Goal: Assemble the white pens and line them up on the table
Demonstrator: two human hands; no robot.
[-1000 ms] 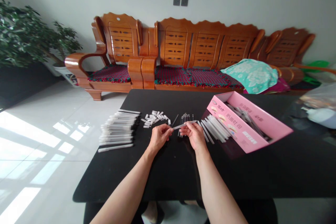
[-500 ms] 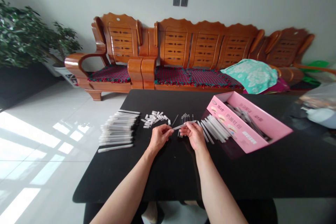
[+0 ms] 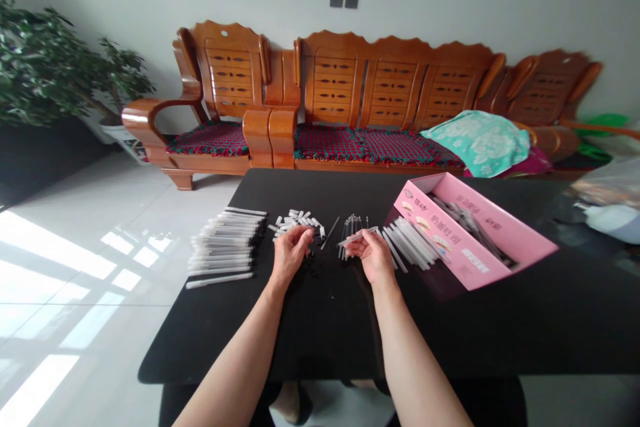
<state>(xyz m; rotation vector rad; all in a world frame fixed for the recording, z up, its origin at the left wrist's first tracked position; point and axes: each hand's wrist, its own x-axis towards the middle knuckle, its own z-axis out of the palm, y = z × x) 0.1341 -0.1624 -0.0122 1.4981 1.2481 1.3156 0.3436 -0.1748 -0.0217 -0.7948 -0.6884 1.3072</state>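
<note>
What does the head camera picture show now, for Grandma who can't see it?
A person's right hand holds a thin pale tube above a black table, while the left hand is near small white caps. Pens lie at left; more tubes and a pink box sit at right.

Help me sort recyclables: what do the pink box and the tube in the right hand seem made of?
The pink box looks like smooth printed cardboard, judging by its thin, lettered walls. The tube in the right hand is probably smooth plastic, being pale and seemingly translucent.
</note>
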